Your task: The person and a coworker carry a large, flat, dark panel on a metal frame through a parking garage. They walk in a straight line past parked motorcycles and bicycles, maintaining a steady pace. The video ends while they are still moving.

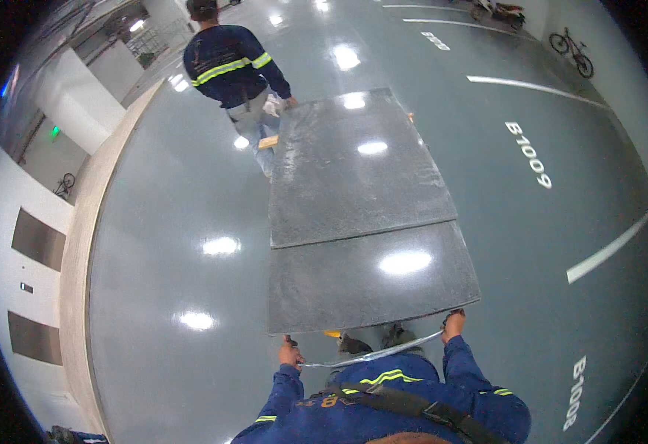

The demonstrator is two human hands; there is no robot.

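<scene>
Two large dark grey flat panels (pixel 365 181) lie in front of me, one overlapping the other along a crosswise seam. My left hand (pixel 290 354) is closed just below their near left corner. At the near right corner my right hand (pixel 453 324) is closed too, with something dark at its fingers. What each hand grips is mostly hidden. A shiny silvery strip (pixel 376 354) runs between both hands, across my waist. Whatever supports the panels from beneath cannot be seen.
A co-worker (pixel 224 66) in a dark blue jacket walks ahead, one hand at the panels' far left corner. A piece of wood (pixel 268 141) juts out there. White parking lines (pixel 539 92) and a bicycle (pixel 572 53) are to the right; a pale wall (pixel 39 288) runs along the left.
</scene>
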